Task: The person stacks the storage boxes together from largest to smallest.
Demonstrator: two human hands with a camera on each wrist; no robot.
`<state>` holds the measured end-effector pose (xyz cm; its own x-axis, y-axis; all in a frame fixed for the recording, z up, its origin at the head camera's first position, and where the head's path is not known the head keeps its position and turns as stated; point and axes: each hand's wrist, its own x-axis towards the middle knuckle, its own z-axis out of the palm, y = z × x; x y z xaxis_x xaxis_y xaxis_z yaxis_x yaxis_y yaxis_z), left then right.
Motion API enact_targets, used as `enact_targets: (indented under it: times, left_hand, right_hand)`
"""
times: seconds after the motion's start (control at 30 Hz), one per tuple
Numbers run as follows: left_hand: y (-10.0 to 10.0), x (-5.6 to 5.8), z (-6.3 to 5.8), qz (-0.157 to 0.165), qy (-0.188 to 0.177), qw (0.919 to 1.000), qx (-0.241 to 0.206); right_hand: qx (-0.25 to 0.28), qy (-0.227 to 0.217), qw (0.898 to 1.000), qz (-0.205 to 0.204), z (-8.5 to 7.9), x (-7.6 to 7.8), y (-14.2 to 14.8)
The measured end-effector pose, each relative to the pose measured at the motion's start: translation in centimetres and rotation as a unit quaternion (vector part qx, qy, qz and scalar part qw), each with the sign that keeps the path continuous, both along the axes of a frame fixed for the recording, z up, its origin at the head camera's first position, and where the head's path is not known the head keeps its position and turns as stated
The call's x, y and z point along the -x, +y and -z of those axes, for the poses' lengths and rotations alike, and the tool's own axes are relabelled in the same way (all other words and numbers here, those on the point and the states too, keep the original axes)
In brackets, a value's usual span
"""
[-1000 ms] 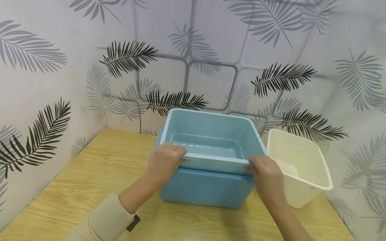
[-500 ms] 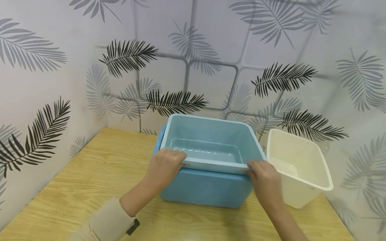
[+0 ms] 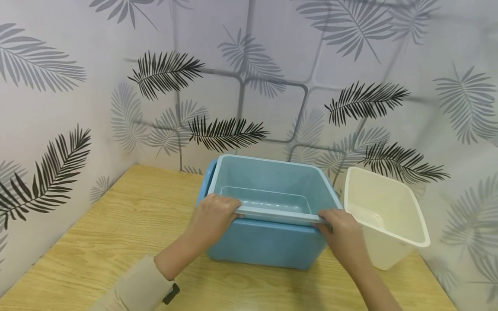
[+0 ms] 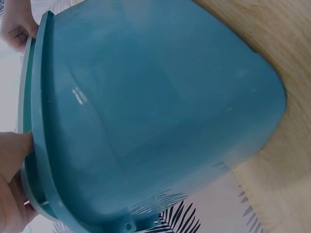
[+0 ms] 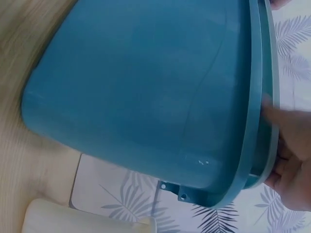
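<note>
A light blue bin [image 3: 272, 181] sits nested partway inside a darker blue bin [image 3: 266, 246] on the wooden table. My left hand [image 3: 214, 216] grips the light bin's rim at its near left corner. At the near right corner, my right hand [image 3: 344, 231] grips the same rim. In the left wrist view, the darker bin's outer wall [image 4: 146, 97] fills the middle, and the thumb lies under the lighter rim. The right wrist view likewise has the hand [image 5: 291, 155] holding the lighter rim just above the darker one. Inside the light bin I see only its bare floor.
A cream bin [image 3: 383, 211] stands upright to the right, close to the blue bins. The wooden table [image 3: 148, 216] extends to the left and in front. Behind it is a wall [image 3: 272, 43] with leaf patterns.
The light blue bin has sunk lower into the darker bin, with both hands keeping their grip on its rim. The darker bin and the cream bin have stayed in place.
</note>
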<state>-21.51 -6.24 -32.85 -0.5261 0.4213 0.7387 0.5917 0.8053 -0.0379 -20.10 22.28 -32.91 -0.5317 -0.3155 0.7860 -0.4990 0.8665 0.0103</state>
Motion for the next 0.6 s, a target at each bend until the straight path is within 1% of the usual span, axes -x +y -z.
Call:
enact_targets:
  times: [0.13, 0.23, 0.43, 0.5, 0.6]
  left_hand:
    - [-0.1, 0.1, -0.5, 0.015, -0.026, 0.9996, 0.003]
    - [-0.3, 0.2, -0.9, 0.027, -0.049, 0.9983, 0.015]
    - [-0.7, 0.0, -1.3, 0.043, -0.106, 0.9925, 0.044]
    - [-0.8, -0.2, -1.3, 0.045, -0.114, 0.9912, 0.048]
    - [-0.9, -0.3, -1.1, 0.043, -0.110, 0.9916, 0.053]
  right_hand:
    - [-0.003, -0.024, 0.999, -0.021, -0.4, 0.0, 0.3]
    - [-0.001, -0.027, 0.999, -0.030, -0.5, 0.0, 0.3]
    - [0.003, -0.018, 1.000, -0.022, -0.1, -0.1, 0.3]
    - [0.001, -0.011, 1.000, -0.025, 0.1, -0.1, 0.3]
    - [0.000, -0.004, 0.999, -0.032, 0.3, -0.1, 0.2]
